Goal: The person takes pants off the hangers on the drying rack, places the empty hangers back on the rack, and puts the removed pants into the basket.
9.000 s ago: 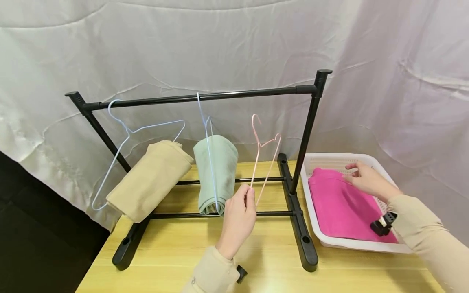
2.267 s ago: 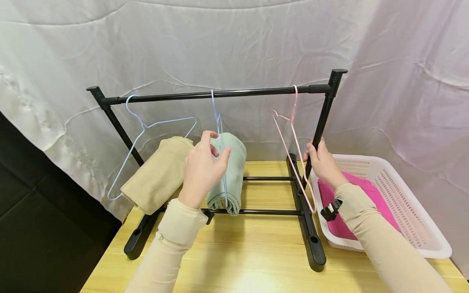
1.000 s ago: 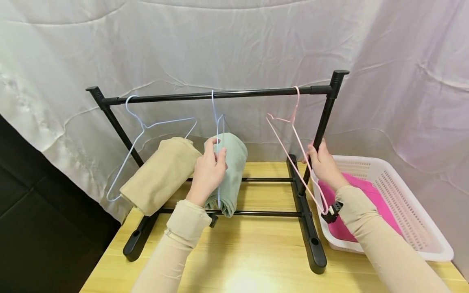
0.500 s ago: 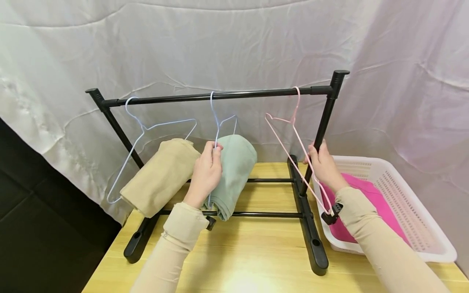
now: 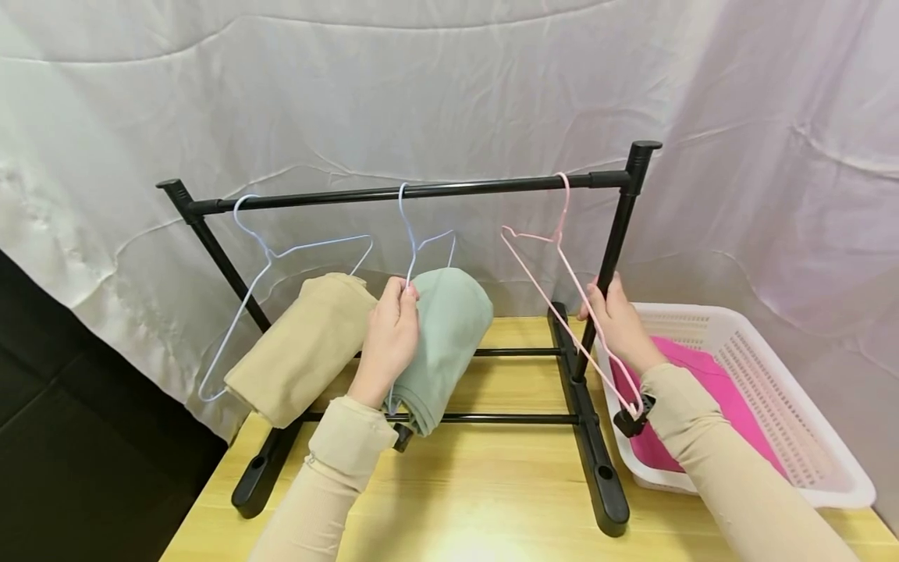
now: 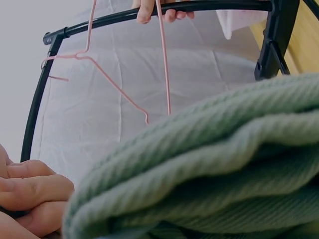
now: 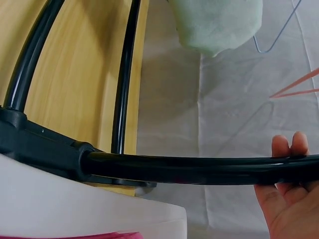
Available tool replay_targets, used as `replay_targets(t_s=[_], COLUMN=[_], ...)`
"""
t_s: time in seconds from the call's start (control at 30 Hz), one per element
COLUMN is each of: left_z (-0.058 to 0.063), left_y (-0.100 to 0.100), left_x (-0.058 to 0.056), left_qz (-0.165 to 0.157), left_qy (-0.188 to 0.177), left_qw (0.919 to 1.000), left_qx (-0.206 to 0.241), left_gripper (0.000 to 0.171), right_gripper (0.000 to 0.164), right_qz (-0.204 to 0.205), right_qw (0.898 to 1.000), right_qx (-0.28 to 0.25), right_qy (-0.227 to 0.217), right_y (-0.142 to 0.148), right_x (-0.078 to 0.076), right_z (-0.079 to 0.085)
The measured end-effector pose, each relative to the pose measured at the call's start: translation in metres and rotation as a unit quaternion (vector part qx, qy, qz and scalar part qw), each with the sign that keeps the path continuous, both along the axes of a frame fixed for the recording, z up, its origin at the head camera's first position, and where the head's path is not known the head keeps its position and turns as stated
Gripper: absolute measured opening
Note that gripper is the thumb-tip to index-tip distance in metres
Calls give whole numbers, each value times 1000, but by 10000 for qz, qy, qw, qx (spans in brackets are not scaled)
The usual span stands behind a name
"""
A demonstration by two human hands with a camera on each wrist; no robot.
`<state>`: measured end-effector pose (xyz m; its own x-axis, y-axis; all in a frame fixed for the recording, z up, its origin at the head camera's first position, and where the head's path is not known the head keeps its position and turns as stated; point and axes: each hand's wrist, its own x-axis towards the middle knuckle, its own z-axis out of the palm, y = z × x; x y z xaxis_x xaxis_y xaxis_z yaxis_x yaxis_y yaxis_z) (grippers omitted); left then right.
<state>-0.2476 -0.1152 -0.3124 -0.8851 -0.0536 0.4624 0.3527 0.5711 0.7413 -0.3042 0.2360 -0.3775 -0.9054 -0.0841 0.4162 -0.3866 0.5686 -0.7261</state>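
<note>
My left hand [image 5: 392,332] pinches the side wire of the middle blue hanger [image 5: 414,248], which hooks over the top bar of the black clothes rack [image 5: 485,188]. A folded green cloth [image 5: 453,328] drapes over this hanger's lower bar; its thick ribbed folds [image 6: 199,159] fill the lower part of the left wrist view. My right hand [image 5: 625,328] grips the rack's right upright [image 5: 618,234], fingers wrapped around the post [image 7: 199,170] in the right wrist view. A bare pink hanger [image 5: 559,234] hangs at the bar's right end, its lower corner in front of my right wrist.
On the left, another blue hanger [image 5: 268,254] carries a folded beige cloth [image 5: 302,347]. A white basket [image 5: 832,453] with magenta cloth [image 5: 723,390] stands right of the rack on the wooden table [image 5: 449,484]. A pale curtain [image 5: 449,94] hangs behind.
The pink hanger, earlier in my left hand, now hangs on the bar. My right hand went from the basket to the upright. My left hand took the middle hanger and turned it, swinging the green cloth.
</note>
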Motion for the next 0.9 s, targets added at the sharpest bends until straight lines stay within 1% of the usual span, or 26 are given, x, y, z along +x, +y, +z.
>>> replay_targets(t_s=[0.13, 0.37, 0.5, 0.63, 0.9], left_z=[0, 3, 7, 11, 17], left_y=[2, 5, 8, 10, 13], left_x=[0, 0, 1, 2, 8], left_qz=[-28, -169, -175, -180, -372], left_qy=[-2, 33, 50, 80, 230], left_qw=[10000, 9998, 9998, 9998, 9990], left_qx=[6, 71, 44, 20, 31], left_gripper=[24, 26, 27, 27, 27], right_gripper=[31, 34, 36, 36, 30], right_qz=[39, -18, -8, 8, -77], right_qw=[10000, 10000, 10000, 10000, 9999], right_qx=[-46, -63, -38, -34, -1], right_qy=[27, 3, -21, 9, 72], right_y=[-1, -1, -1, -2, -3], right_x=[2, 0, 0, 1, 2], right_z=[1, -1, -1, 1, 2])
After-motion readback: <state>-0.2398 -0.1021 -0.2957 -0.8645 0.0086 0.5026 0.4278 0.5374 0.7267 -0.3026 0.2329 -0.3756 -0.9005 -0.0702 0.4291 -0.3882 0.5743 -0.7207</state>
